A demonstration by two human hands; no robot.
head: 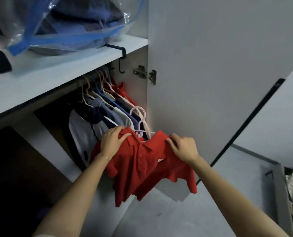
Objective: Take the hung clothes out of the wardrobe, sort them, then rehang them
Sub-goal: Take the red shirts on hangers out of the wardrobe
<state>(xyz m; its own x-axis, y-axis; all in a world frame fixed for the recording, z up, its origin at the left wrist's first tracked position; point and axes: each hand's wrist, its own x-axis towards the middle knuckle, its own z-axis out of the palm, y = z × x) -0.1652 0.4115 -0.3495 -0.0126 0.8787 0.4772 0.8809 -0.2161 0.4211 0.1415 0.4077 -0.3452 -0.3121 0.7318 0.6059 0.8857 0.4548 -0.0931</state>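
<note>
Hung clothes (106,106) crowd the rail at far left inside the wardrobe (57,69), and just in front a red polo shirt (142,168) on a white hanger (139,120) is held clear of it. Left hand (111,141) and right hand (183,146) each have fingers pinched closed on a shoulder. This looks like rehanging, so next the hook must be lifted onto the rail beside the other red shirt (120,89).
</note>
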